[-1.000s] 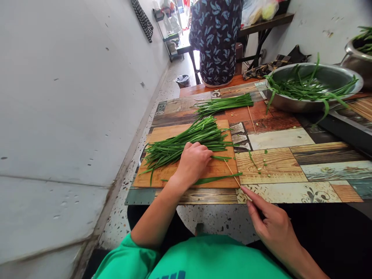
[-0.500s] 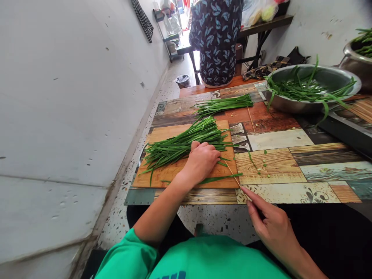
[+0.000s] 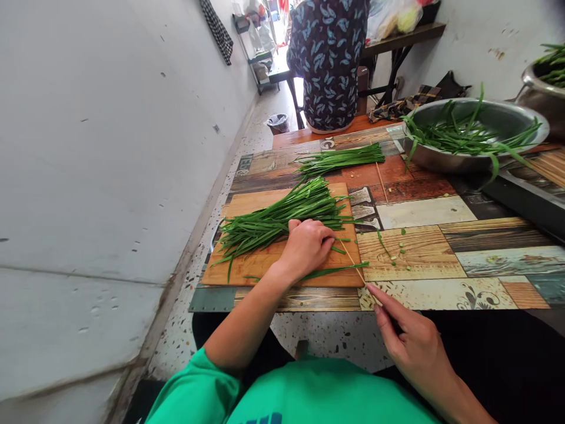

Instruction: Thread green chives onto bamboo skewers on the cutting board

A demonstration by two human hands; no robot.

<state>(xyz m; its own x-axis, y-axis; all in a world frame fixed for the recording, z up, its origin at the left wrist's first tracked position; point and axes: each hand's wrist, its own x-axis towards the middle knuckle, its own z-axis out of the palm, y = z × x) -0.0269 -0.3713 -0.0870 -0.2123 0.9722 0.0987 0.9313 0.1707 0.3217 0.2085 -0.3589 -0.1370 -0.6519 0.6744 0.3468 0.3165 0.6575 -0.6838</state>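
Head camera: single view; worn on the person's head, facing forward and down;
Green shirt (image 3: 318, 388): nearest, at the bottom;
Hands (image 3: 306, 250): close, below centre;
Tabletop (image 3: 424, 210): seen from above its near edge;
White wall (image 3: 88, 147): along the left;
Co-worker's patterned shirt (image 3: 329, 65): farther off, across the tabletop.

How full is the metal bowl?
Partly full: green leaves lie in the bowl, some draped over its rim, with bare metal showing inside.

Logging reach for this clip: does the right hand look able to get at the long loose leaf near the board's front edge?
Probably yes: the loose leaf has its right end near the right hand, clear of the left forearm, though that hand holds a thin stick crossing the leaf.
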